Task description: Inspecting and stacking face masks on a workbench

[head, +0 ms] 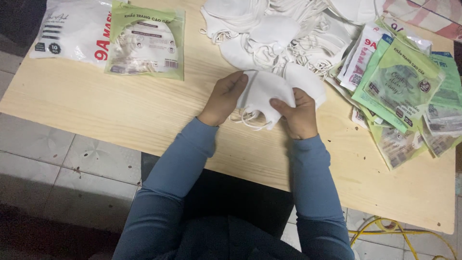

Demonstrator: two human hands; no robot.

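While both hands close on it, the white mask (263,94) sits at the centre of the frame, held just above the table (120,106): the left hand (225,96) pinches its left edge, and the right hand (299,113) grips its lower right edge with the thumb on top. Soft, light cloth, it looks limp and easy to crease, so it is best held at the side edges near the ear loops (248,119), which dangle below. Its long axis runs roughly left to right, tilted slightly down to the right, with the folded edge toward the person. A pile of loose masks (284,33) fills the upper centre, green packets (399,91) fan out at right, and two packs (144,43) lie upper left
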